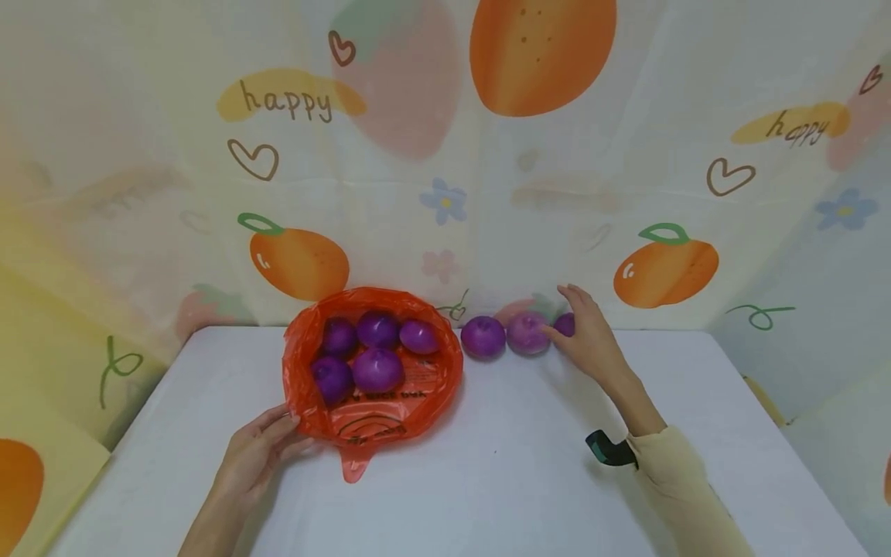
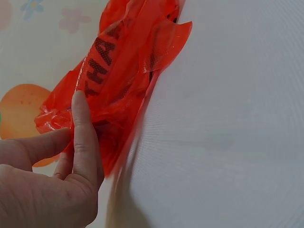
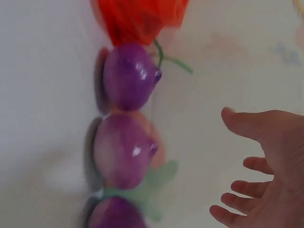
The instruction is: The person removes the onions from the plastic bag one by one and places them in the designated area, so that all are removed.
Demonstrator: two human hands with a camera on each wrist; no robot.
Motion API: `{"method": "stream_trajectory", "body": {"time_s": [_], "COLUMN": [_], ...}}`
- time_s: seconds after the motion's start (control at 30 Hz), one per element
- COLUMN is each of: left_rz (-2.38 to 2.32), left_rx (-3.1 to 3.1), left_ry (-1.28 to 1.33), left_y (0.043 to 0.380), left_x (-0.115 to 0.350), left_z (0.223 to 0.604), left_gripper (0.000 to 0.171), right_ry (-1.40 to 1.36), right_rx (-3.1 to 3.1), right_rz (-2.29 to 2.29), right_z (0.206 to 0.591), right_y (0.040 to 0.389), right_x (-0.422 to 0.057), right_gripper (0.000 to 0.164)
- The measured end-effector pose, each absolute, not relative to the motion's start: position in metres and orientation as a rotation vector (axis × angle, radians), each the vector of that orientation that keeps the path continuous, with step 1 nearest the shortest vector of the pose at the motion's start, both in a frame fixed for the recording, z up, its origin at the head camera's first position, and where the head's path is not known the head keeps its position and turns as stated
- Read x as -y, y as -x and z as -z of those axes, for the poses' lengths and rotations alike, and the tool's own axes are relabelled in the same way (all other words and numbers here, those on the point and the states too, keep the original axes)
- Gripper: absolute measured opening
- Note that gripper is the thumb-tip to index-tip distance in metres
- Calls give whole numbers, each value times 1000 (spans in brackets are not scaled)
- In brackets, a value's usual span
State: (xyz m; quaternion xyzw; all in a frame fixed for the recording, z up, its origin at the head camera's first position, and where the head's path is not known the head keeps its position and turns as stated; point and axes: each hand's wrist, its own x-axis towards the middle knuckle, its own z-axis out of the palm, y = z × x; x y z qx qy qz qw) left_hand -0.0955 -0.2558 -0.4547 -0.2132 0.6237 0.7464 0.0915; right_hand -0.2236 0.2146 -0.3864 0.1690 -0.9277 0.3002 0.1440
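A red plastic bag (image 1: 372, 433) stands with its mouth spread wide on the left side of the table, several purple onions (image 1: 378, 370) inside it. My left hand (image 1: 259, 452) pinches the bag's left edge between thumb and fingers; the left wrist view shows the hand (image 2: 71, 161) against the red plastic (image 2: 123, 80). To the right of the bag, three more onions stand in a row: a dark one (image 1: 483, 338), a paler one (image 1: 528, 333) and a third (image 1: 565, 324), partly hidden. Over the row's right end, my right hand (image 1: 590, 340) is spread, holding nothing.
The white table (image 1: 487, 480) runs back to a wall cloth (image 1: 529, 232) printed with fruit, hearts and flowers. The onion row stands along the table's back edge, close to the cloth. A dark strap end (image 1: 609, 449) sticks out from my right wrist.
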Motion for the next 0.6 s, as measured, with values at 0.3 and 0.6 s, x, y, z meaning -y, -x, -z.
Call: {"method": "stream_trajectory", "body": {"time_s": [0.3, 0.6], "left_rz": [-2247, -2231], "left_rx": [-1862, -1862], "left_ry": [567, 615], "left_y": [94, 91], "left_x": [254, 254], "left_z": [456, 454], "left_gripper": [56, 58], "right_ry": [-779, -847], "right_rx": [2627, 2664], "right_rz": [-678, -834], "right_z": [377, 377], "right_y": [207, 196], "right_x": [-158, -104], "right_gripper": [66, 61]}}
